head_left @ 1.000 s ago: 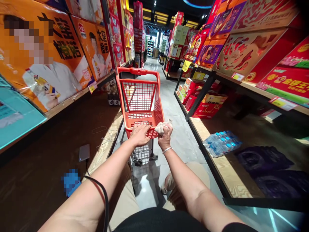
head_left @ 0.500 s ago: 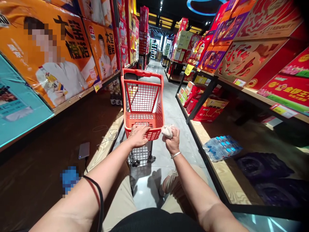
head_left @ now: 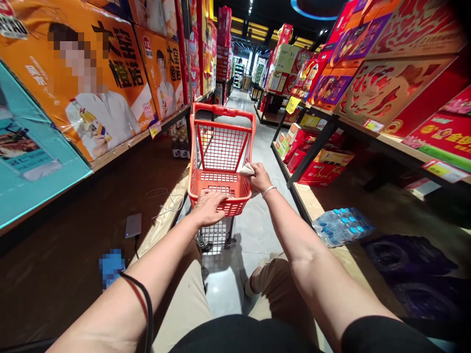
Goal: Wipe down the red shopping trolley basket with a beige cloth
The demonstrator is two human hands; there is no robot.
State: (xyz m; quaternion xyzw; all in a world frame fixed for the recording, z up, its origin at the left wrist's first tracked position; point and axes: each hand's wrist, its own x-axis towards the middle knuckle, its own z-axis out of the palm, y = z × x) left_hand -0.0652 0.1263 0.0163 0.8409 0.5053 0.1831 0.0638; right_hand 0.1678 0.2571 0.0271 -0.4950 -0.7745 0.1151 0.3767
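A red shopping cart (head_left: pixel 221 179) with a grid basket stands right in front of me in the aisle. My left hand (head_left: pixel 210 208) rests over the basket's near rim, its fingers bent over the edge. On the basket's right side rim is my right hand (head_left: pixel 260 177), wrapped round a crumpled whitish cloth (head_left: pixel 247 169) that touches the rim. A silvery bracelet circles my right wrist. The inside of the basket shows only its red floor and grid.
Stacked orange cartons (head_left: pixel 110 83) fill the left shelf, with a white power bank (head_left: pixel 133 225) on the dark level below. Gift boxes (head_left: pixel 390 88) line the right shelf; wrapped water bottles (head_left: pixel 342 226) lie on its lowest board. Grey floor (head_left: pixel 241 100) runs ahead.
My right hand has moved forward and up with the cloth, from the basket's near right corner to its right side rim. My left hand keeps its place on the near rim.
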